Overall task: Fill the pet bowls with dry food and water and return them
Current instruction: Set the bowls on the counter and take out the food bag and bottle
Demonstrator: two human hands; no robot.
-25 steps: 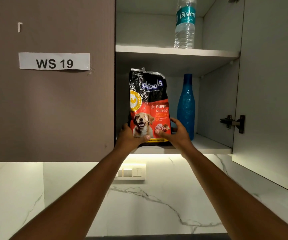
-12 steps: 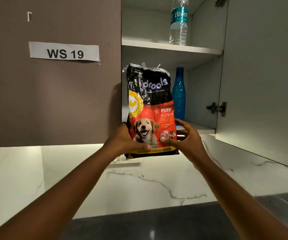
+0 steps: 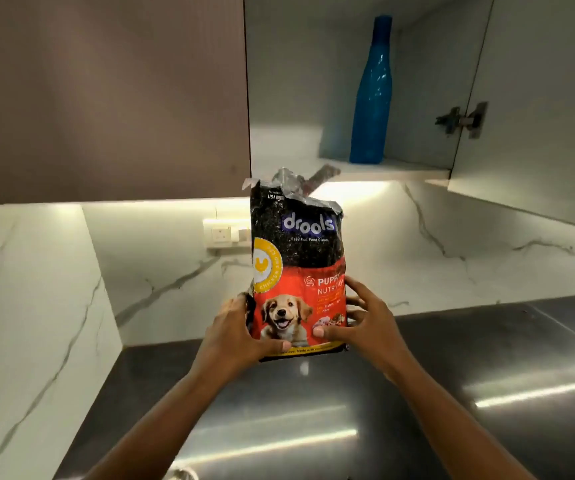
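The fingers (image 3: pixel 317 331) of both hands are wrapped around the lower part of the food bag (image 3: pixel 298 268) — the left hand (image 3: pixel 234 332) cups its left edge with the thumb across the front, the right hand (image 3: pixel 369 327) clamps the right edge, thumb pressed near the printed puppy. The bag stands upright between them, its torn top crumpled open, hanging in the air above the steel tabletop (image 3: pixel 313 410). A second ago it sat at the lip of the cupboard shelf (image 3: pixel 383 171); now it is out and lower, well below the shelf, where only the blue bottle (image 3: pixel 372 95) is left. So fetching the food looks nearly done — pouring has not begun, and no bowl is in view. The open top probably calls for keeping the bag level on the way down.
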